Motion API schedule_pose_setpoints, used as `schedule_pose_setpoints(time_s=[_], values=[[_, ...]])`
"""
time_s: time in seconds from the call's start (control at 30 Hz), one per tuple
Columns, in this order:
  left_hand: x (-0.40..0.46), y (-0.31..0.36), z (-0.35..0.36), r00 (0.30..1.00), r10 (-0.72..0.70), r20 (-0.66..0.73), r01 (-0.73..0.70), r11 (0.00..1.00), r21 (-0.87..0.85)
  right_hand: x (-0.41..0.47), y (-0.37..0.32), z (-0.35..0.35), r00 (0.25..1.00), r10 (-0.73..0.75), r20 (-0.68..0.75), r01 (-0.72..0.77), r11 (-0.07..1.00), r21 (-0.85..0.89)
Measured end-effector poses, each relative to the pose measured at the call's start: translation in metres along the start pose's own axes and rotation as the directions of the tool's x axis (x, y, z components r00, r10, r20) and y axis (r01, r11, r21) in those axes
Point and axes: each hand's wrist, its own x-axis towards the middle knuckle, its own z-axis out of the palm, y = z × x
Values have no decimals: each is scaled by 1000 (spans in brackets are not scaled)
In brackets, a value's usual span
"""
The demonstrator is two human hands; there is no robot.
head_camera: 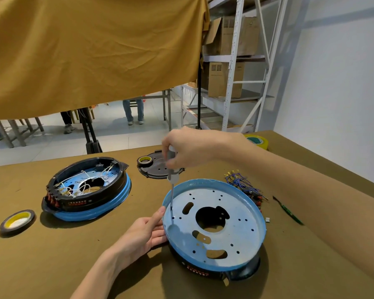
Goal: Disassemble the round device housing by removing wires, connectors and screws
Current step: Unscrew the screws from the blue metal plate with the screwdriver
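The screwdriver [172, 175] tip meets the pale metal plate of the round housing [214, 225], lower centre-right of the frame, but whether a screw sits under it is too small to tell. The right hand [188, 147] reaches in from the right, its grip closed around the handle, shaft near upright. The left hand [147, 231] rests loosely open against the housing's left blue rim. A second housing [86, 188] sits at left on the counter [52, 255].
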Motion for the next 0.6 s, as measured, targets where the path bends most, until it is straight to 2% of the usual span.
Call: schedule_pose_setpoints(time_s=[0.07, 0.1, 0.2, 0.27, 0.3, 0.37, 0.47, 0.53, 0.6], values=[[0, 1, 0, 1000, -5, 0, 5, 1000, 0, -3, 0, -1, 998, -23, 51, 21, 999, 44], [-1, 1, 0, 1000, -6, 4, 6, 1000, 0, -3, 0, 1, 999, -10, 32, 9, 1000, 13], [-2, 0, 1, 1000, -6, 15, 6, 1000, -16, 1, -1, 11, 984, 81, -159, -116, 968, -222], [-4, 0, 0, 1000, 2, 16, -1, 1000, -24, 5, 0, 16, 972, 51, -229, -124, 942, -313], [-4, 0, 1, 1000, 4, 16, -4, 1000, -25, 6, 1, 16, 976, 31, -217, -94, 954, -285], [-5, 0, 2, 1000, 11, 9, -10, 1000, -24, 6, 3, 13, 989, -20, -144, 4, 994, -110], [-7, 1, 4, 1000, 12, -4, -12, 1000, -17, 3, 2, 0, 996, -68, 56, 60, 988, 140], [-9, 2, 4, 1000, 8, -1, -8, 1000, -9, 3, 0, -1, 997, -62, 48, 56, 993, 103], [-10, 3, 5, 1000, 6, 6, -6, 1000, 9, 6, -2, 7, 997, -11, -80, 1, 993, -120]])
